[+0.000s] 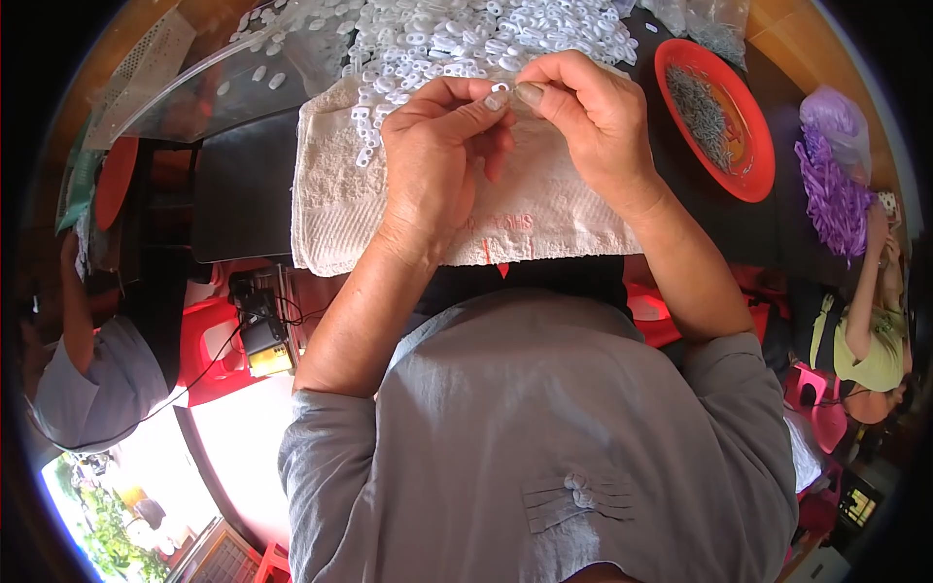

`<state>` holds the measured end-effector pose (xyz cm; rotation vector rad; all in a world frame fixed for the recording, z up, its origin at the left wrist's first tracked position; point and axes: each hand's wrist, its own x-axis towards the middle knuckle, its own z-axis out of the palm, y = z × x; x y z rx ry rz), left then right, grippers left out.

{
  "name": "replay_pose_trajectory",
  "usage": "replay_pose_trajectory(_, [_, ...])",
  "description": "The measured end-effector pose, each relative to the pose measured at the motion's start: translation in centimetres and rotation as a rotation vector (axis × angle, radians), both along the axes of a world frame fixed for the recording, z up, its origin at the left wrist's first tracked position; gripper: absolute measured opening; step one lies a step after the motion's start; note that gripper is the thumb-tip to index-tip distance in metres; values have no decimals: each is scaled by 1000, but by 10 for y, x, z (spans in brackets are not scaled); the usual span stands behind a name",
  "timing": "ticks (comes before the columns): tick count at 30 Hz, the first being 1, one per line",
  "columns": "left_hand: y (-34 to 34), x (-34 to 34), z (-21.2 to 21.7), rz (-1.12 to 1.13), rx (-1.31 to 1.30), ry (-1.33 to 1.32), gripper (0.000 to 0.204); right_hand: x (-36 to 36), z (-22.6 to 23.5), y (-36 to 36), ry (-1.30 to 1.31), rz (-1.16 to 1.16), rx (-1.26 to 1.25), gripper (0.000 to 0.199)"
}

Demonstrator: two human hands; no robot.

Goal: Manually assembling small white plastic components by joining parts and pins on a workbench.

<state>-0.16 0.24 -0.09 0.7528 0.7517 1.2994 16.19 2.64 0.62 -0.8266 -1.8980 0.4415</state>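
Observation:
Over the near part of a beige towel (335,209), both hands meet, fingertips almost touching. My left hand (428,160) pinches a small white plastic piece with holes (501,87) between thumb and forefinger. Thumb and forefinger of my right hand (598,121) are pressed together right beside that piece; whatever they hold is too small or hidden to make out. Just beyond the hands lies a large heap of similar white plastic pieces (428,39), some spilling onto the towel. To the right, a red oval dish (758,146) holds many thin grey metal pins or screws (698,112).
The dark table (243,194) extends left under a clear plastic bag or sheet (233,92) with scattered white pieces. Purple strips in a plastic bag (831,185) lie far right. Another person (107,374) sits left, one more (865,321) right. Red stools (209,340) stand below.

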Motion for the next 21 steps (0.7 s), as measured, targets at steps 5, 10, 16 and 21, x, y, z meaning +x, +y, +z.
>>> replay_pose_trajectory(5, [0,2,0,24,-13,-21,5,0,0,0,-62,-18,78,7])
replay_pose_trajectory(10, [-1,1,-1,35,-24,-35,5,-1,1,-2,-79,-22,135,7])
replay_pose_trajectory(16, [-2,2,2,42,-43,-42,6,-1,2,-4,-28,-21,67,7])
replay_pose_trajectory(21, [0,2,0,52,-49,-55,5,-3,0,-2,-50,-20,97,7])
